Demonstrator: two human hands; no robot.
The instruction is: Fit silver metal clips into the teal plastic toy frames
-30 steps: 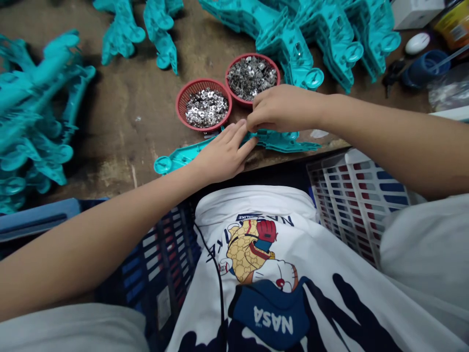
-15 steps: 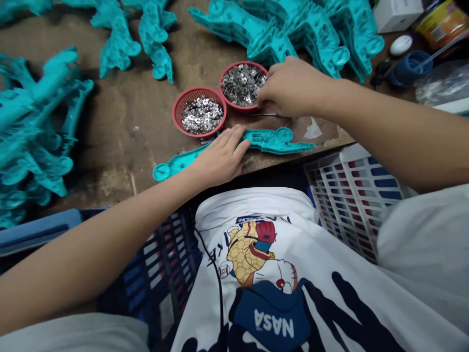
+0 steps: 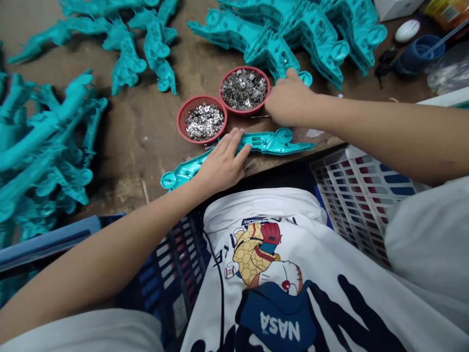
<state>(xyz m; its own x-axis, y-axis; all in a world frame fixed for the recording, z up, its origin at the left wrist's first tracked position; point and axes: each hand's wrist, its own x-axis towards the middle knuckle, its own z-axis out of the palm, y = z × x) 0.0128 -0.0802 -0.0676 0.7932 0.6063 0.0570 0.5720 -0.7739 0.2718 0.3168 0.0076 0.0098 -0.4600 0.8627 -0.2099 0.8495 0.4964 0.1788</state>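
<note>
My left hand [image 3: 224,164] lies over the middle of a long turquoise plastic part [image 3: 267,142] at the table's front edge. Its fingers are stretched out and press the part down. My right hand [image 3: 287,101] is curled just right of the farther red basket [image 3: 264,105], against the near end of the stacked turquoise parts [image 3: 271,54]. What its fingers hold, if anything, is hidden. That basket holds small metal clips [image 3: 244,89]. Shinier metal pieces [image 3: 205,122] fill the nearer red basket [image 3: 180,122]. A thin metal rod [image 3: 260,117] lies below the farther basket.
More turquoise parts are heaped at the left [image 3: 47,146] and at the back left [image 3: 126,58]. A blue cup [image 3: 417,58] and a white oval object [image 3: 407,30] stand at the right. Plastic crates, one white [image 3: 359,195] and one dark blue [image 3: 176,259], flank my lap.
My right hand has moved from the farther basket's right rim slightly rightward, against the stacked parts. My left hand stays on the turquoise part. The view has shifted a little.
</note>
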